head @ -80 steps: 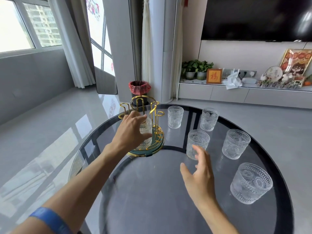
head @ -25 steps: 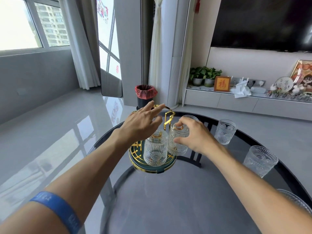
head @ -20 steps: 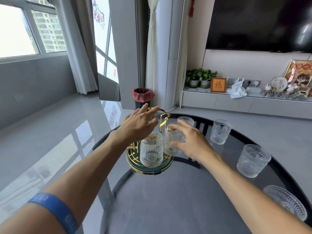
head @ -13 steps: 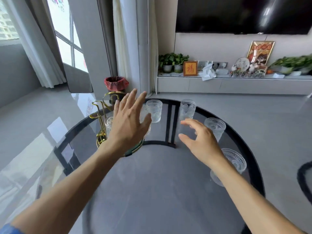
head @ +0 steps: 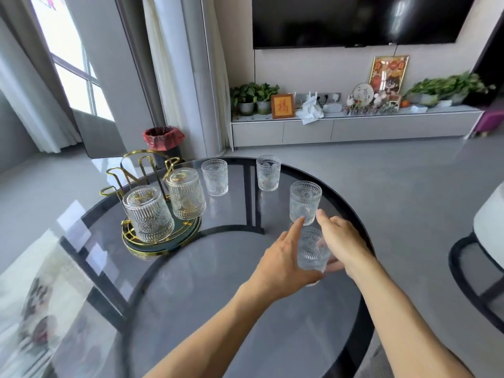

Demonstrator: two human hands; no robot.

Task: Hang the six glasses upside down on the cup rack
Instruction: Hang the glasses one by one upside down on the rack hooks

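Observation:
A gold wire cup rack (head: 136, 170) on a green round base stands at the table's left. Two ribbed glasses hang upside down on it, one in front (head: 148, 214) and one to its right (head: 186, 197). Three glasses stand upright on the round dark glass table (head: 218, 296): one at the back left (head: 215, 177), one at the back (head: 268, 173), one nearer on the right (head: 305, 202). A further glass (head: 312, 251) sits near the right rim between my hands. My left hand (head: 281, 263) cups its left side, my right hand (head: 341, 241) its right side.
A black bin with a red bag (head: 163, 140) stands on the floor behind the rack. A chair with a dark frame (head: 480, 268) is close to the table's right edge. A low white cabinet (head: 354, 126) runs along the far wall.
My right hand left the second glass hanging on the rack. Both hands moved right across the table and closed around the nearest glass. My view turned to the right.

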